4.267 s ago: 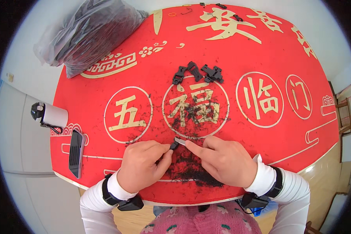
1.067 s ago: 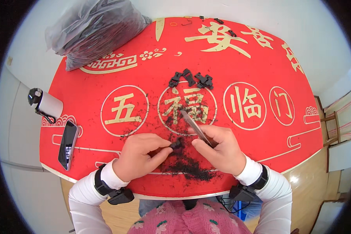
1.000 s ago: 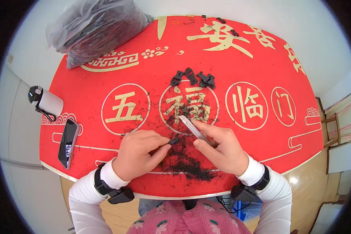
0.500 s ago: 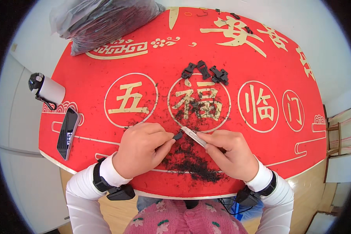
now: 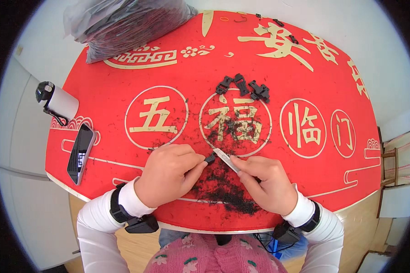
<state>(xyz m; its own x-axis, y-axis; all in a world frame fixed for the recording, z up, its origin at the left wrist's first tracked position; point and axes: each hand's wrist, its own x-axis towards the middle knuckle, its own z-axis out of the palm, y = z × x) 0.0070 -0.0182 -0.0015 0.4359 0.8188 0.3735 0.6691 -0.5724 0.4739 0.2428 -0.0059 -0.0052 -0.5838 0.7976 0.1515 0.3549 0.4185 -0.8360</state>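
My left hand (image 5: 168,174) pinches a small black plastic buckle piece (image 5: 210,158) between thumb and fingertips, and most of the piece is hidden. Closed around a slim, pale grey utility knife (image 5: 227,160), my right hand (image 5: 269,183) points its tip up and left, beside the piece. Whether tip and piece touch, I cannot tell. Below and between the hands, fine black plastic shavings (image 5: 234,200) lie heaped, with more scattered farther up the cloth. Several black buckles (image 5: 240,85) sit in a cluster beyond my hands.
A red tablecloth (image 5: 300,175) with gold characters covers the table. At the far left rests a grey plastic bag (image 5: 136,34), stuffed full. A white bottle (image 5: 64,103) with a black lid and a phone (image 5: 80,154) lie near the left edge. Small black parts (image 5: 294,39) are at the far edge.
The whole view has shifted slightly. The knife's tip stays close to the buckle piece, with the right hand a little lower; both hands keep their holds.
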